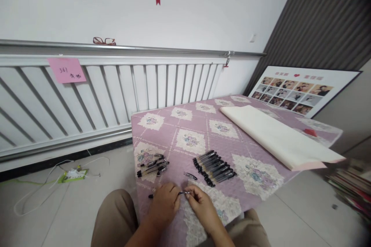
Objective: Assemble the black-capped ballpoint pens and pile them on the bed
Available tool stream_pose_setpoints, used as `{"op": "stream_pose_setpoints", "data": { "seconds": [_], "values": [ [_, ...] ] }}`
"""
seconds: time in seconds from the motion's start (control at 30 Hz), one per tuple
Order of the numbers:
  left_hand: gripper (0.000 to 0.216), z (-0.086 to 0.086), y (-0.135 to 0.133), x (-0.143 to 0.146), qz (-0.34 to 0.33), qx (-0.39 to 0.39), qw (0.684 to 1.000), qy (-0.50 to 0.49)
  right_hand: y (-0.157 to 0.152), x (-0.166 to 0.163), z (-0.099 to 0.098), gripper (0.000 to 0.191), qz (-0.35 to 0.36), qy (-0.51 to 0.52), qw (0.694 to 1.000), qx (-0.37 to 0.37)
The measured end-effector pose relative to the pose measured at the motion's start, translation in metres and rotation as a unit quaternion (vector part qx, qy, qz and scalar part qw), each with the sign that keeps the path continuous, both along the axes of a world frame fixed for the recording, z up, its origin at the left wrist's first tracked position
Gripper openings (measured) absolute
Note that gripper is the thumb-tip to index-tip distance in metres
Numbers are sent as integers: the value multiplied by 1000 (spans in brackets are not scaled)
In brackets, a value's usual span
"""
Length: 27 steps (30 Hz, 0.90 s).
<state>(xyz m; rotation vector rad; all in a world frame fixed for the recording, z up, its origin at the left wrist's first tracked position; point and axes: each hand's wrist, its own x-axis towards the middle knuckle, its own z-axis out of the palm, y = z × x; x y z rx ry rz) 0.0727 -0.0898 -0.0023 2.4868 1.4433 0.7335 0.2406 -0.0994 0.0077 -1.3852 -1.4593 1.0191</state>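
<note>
The left hand [165, 202] and the right hand [199, 203] meet over the near edge of the desk [179, 156], with 1 pen [183, 193] between them. The left fingers are curled round the pen's barrel, mostly hiding it; the right fingers pinch its tip end, thumb against forefinger. A black end [150, 196] juts out on the left side of the left hand; whether it belongs to the same pen, I cannot tell.

Just beyond the hands lies 1 loose cap [190, 175], apart from the other pens. To its left is a loose pile [153, 166] of pens and caps, some crossing each other. To its right, a row [216, 168] of pens with black ends lies slantwise, packed side by side.

A purple cloth [189, 123] with pale floral diamonds covers the desk. On its right side lies a folded cream sheet [269, 133] with a pink edge, and behind that a small red item [310, 132]. A photo board [298, 88] leans at the far right corner.

Behind the desk runs a white radiator [156, 85] with a pink note [66, 70] marked 361. Glasses [104, 41] rest on the pipe [162, 48] above. A power strip [72, 176] lies on the floor [95, 185] at left.
</note>
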Motion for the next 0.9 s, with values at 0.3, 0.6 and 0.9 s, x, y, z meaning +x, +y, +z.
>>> {"op": "stream_pose_setpoints", "data": {
  "seconds": [0.3, 0.6, 0.9],
  "values": [
    [12, 0, 0, -1, -9, 7, 1000, 13, 1, -1, -6, 16, 12, -12, 1000, 7],
    [12, 0, -1, -1, 8, 27, 1000, -9, 1, 0, -10, 19, -14, -8, 1000, 10],
    [13, 1, 2, 0, 48, -9, 998, 36, 15, 0, -16, 17, -76, -145, 979, 118]
  ]
}}
